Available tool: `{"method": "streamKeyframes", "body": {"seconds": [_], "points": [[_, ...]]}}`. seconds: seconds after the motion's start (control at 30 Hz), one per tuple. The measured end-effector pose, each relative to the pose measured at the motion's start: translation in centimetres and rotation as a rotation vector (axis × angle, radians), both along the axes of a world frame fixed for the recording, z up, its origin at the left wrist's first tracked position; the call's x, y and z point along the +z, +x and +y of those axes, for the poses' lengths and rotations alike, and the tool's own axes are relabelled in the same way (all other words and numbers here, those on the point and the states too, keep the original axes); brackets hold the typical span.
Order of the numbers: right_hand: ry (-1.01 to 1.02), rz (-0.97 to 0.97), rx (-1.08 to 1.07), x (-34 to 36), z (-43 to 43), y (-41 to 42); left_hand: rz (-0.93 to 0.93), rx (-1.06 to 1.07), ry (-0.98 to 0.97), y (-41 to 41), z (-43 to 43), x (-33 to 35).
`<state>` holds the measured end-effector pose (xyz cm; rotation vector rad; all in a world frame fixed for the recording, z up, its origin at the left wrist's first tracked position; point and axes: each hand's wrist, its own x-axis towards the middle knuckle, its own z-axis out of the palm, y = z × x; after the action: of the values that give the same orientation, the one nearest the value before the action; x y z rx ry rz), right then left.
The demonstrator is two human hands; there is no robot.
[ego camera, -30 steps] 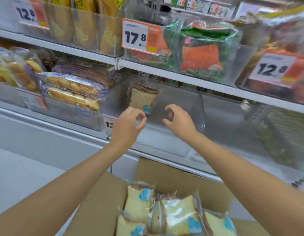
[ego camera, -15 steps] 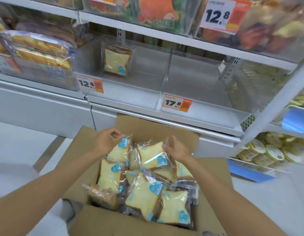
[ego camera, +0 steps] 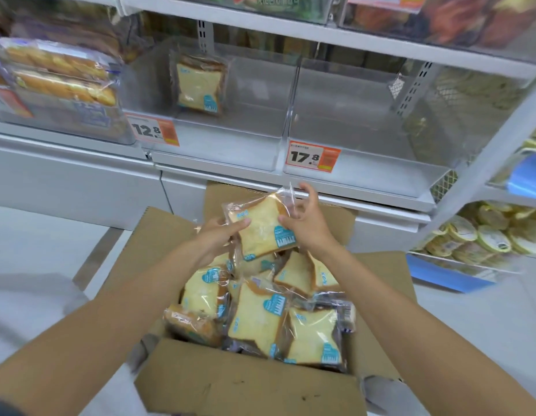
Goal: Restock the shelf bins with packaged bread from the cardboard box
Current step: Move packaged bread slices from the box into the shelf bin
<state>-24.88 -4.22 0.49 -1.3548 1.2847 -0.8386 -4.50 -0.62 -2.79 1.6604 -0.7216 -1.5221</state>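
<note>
A: Over the open cardboard box [ego camera: 245, 385], what have the hands got?

B: One packet of sliced bread [ego camera: 262, 226], held between them just above the heap. The left hand [ego camera: 214, 240] grips its left edge with the thumb laid on the face. The right hand [ego camera: 305, 226] pinches the right edge, fingers curled up by the crinkled wrapper top.

A: And around them?

B: More packets [ego camera: 257, 319] fill the box. Its far flap stands between the hands and the shelf. Beyond it, a clear bin [ego camera: 218, 145] with a 12.8 tag [ego camera: 152, 130] holds a single packet [ego camera: 199, 82] leaning at the back. The neighbouring bin [ego camera: 366, 163] carries a 17.8 tag [ego camera: 313, 157]. Packs of long rolls [ego camera: 59, 76] sit to the left, and round tubs [ego camera: 486, 238] low to the right.

A: Anything unclear?

B: The upper shelf is cut off and blurred, and the wrapper print is too small to read.
</note>
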Motion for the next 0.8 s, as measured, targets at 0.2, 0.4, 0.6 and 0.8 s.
{"method": "streamKeyframes", "body": {"seconds": [0.2, 0.4, 0.6, 0.8], "points": [[0.065, 0.358, 0.188, -0.9, 2.3, -2.7, 0.084, 0.011, -0.032, 3.3, 1.6, 1.1], [0.083, 1.02, 0.649, -6.3, 5.1, 0.5, 0.128, 0.123, -0.015, 5.6, 3.5, 0.1], [0.129, 0.542, 0.472, -3.7, 1.9, -0.4, 0.169, 0.262, -0.055, 7.2, 3.9, 0.4], [0.171, -0.023, 0.023, 1.1, -1.0, 0.4, 0.179, 0.311, -0.097, 6.9, 2.9, 1.0]]}}
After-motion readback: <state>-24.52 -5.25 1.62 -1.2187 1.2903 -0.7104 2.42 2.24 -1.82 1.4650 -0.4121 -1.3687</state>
